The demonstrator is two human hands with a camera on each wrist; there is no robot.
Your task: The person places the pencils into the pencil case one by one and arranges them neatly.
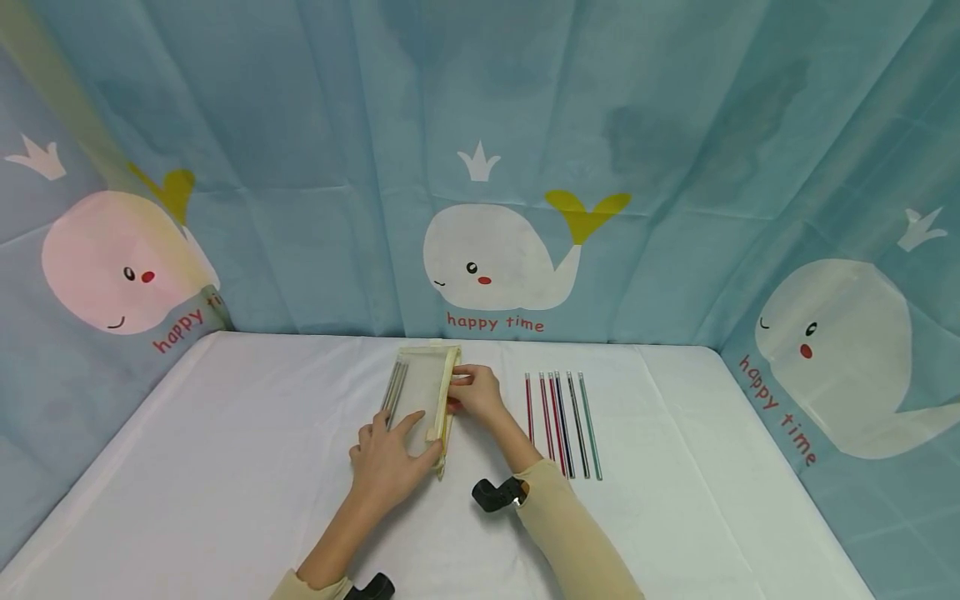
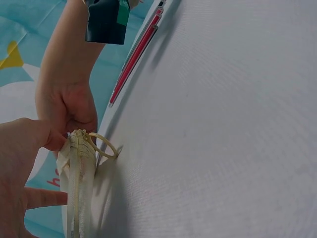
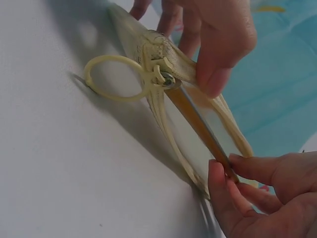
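Observation:
A see-through zip pencil pouch (image 1: 426,367) with cream edging lies on the white table, several grey pencils (image 1: 395,385) showing inside along its left. My left hand (image 1: 386,462) is at its near end, fingers spread over the top panel, thumb at the zip edge. In the right wrist view that panel is lifted and the mouth gapes. Between thumb and fingers my right hand (image 1: 478,393) pinches a yellow-gold pencil (image 3: 198,126) lying along the mouth. A cream pull ring (image 3: 116,77) hangs at the zip end, close to the left thumb.
To the right, several pencils (image 1: 573,425) in red, dark blue, black and green lie side by side on the white tablecloth (image 1: 225,467). A blue curtain (image 1: 315,167) printed with whales stands behind the table's far edge and along both sides.

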